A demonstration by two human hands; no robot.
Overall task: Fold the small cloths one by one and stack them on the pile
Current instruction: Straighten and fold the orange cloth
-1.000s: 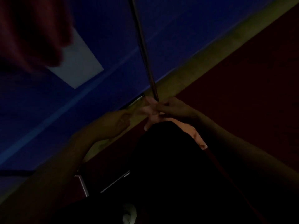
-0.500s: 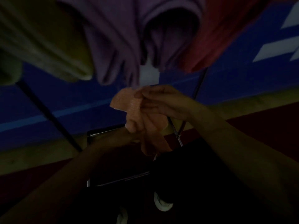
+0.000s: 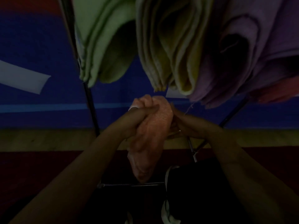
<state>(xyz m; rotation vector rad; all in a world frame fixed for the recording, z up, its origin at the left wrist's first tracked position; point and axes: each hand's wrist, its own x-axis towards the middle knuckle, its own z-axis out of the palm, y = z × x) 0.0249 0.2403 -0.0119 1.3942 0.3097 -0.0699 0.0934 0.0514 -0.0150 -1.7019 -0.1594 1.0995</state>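
The pink cloth (image 3: 152, 133) is clamped in both grips, left hand (image 3: 139, 115) and right hand (image 3: 181, 125); its loose hanging tail may undo the fold.

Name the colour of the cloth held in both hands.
Peach-pink cloth, clearest in the head view.

dim, softly blurred view. hanging green cloth (image 3: 103, 46), yellowish cloth (image 3: 169, 46) and purple cloth (image 3: 258, 46) cut off by the top edge. pink cloth (image 3: 150, 135) hides most right hand (image 3: 178, 126) fingers; lower area too dark to read.
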